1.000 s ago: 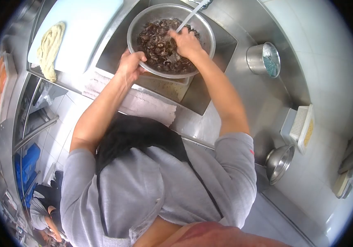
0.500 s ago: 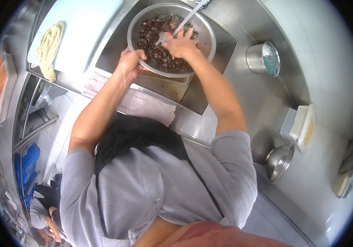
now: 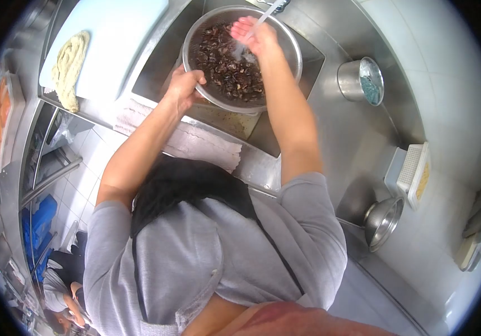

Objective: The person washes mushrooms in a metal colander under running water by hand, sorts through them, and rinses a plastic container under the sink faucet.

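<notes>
Fingers (image 3: pixel 241 26) of the right hand (image 3: pixel 263 40) are half-curled and fairly close together, palm turned up, meeting a stream of water (image 3: pixel 265 17). Those of the left hand (image 3: pixel 184 85) pinch the rim of a steel mixing bowl (image 3: pixel 286 53), thumb on top, the rest partly hidden outside. Below the right fingers, many dark brown pieces (image 3: pixel 230 78), too small to identify, fill the bowl's bottom, with white splashing just under the palm. Just ahead of those fingers is the tap (image 3: pixel 281 5), partly out of view. Around the bowl, on either side of both hands, is a steel sink (image 3: pixel 155 75). Nearer the body than the left fingers, a pale towel (image 3: pixel 201 144) lies along the sink's front edge; well to their left, a yellowish cloth (image 3: pixel 69 70) lies on a pale cutting board (image 3: pixel 117 39). Right of the right fingers, a steel pot (image 3: pixel 351 81) with teal contents stands on the steel bench (image 3: pixel 330 109).
</notes>
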